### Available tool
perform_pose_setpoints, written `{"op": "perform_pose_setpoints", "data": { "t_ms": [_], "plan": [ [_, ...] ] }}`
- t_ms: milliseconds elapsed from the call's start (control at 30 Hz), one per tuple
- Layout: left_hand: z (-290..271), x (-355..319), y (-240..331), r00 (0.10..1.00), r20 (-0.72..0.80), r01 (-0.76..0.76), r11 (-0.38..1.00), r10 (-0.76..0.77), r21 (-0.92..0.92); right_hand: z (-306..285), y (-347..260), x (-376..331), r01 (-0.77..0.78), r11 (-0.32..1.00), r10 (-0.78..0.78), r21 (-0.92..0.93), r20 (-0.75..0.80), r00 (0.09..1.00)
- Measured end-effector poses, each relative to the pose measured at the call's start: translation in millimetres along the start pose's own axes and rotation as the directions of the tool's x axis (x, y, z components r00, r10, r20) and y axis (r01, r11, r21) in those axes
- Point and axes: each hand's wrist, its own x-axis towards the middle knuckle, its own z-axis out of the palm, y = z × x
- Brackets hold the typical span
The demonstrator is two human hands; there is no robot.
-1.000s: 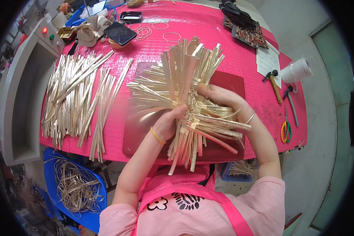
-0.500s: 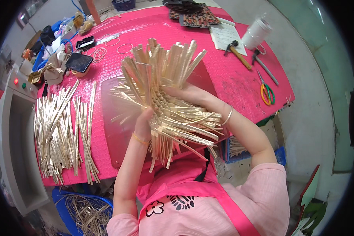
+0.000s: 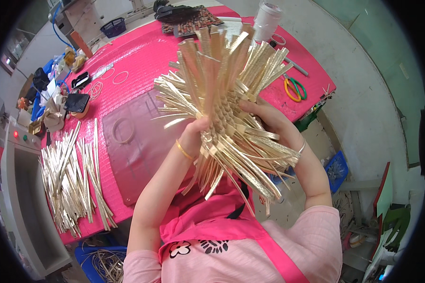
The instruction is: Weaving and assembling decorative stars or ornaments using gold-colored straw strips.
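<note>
Squarely between both hands' fingers (image 3: 199, 128), woven gold strips (image 3: 224, 106)

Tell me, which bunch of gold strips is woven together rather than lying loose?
The woven bundle held up between the left hand and right hand; the loose strips lie flat on the pink table.

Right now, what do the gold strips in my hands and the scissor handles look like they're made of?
Strips: likely foil-coated paper or plastic ribbon; flat, creased, with an embossed metallic gold sheen. Scissor handles: probably glossy moulded plastic, orange and green loops. Both hands, left and right, grip the woven bundle.
</note>
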Motion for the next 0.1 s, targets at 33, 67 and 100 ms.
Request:
{"op": "perform_pose_setpoints", "data": {
  "t_ms": [33,67,100],
  "plan": [
    [11.5,10.1,-3.3,1.000,-0.024,-0.003,0.999,0.004,0.041,-13.4,-5.0,0.2,0.003,1.000,-0.003,0.005,0.006,1.000],
    [19.8,18.7,-5.3,0.999,-0.012,0.039,0.998,-0.039,0.049,-26.3,-9.7,-0.1,0.025,0.999,-0.026,0.028,0.033,0.999],
    [32.8,27.8,-2.7,0.998,-0.036,0.061,0.991,-0.057,0.121,-37.4,-14.8,0.8,0.048,0.998,-0.051,0.050,0.066,0.997]
  ]
}}
